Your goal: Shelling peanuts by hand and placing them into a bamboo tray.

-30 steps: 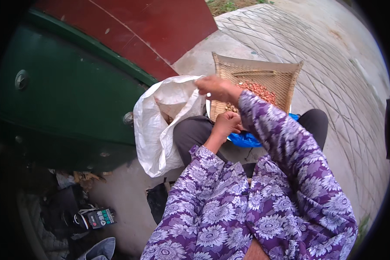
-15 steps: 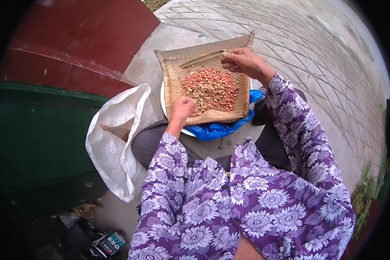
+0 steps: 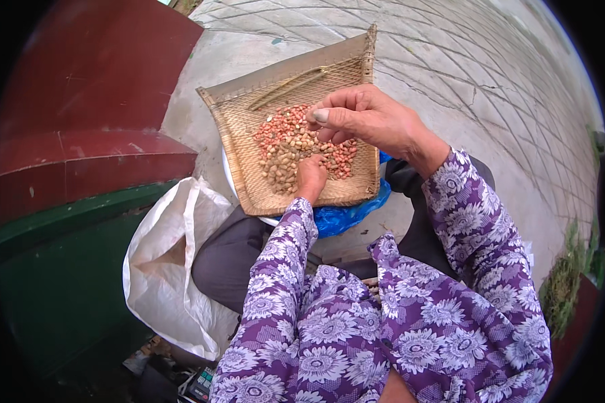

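Head view: one woven tray [image 3: 238, 144], holding two kinds of peanuts, too many to count: red kernels [image 3: 282, 124] around the far side and right, tan pods [image 3: 280, 168] nearer. Left hand [image 3: 310, 177] down among them, fingertips at the nuts; grip unclear. Right hand [image 3: 376, 122] above tray, thumb and fingers together; cannot tell what, if anything, is between. One blue bag [image 3: 351, 218] under tray; one white sack [image 3: 151, 289] at left.
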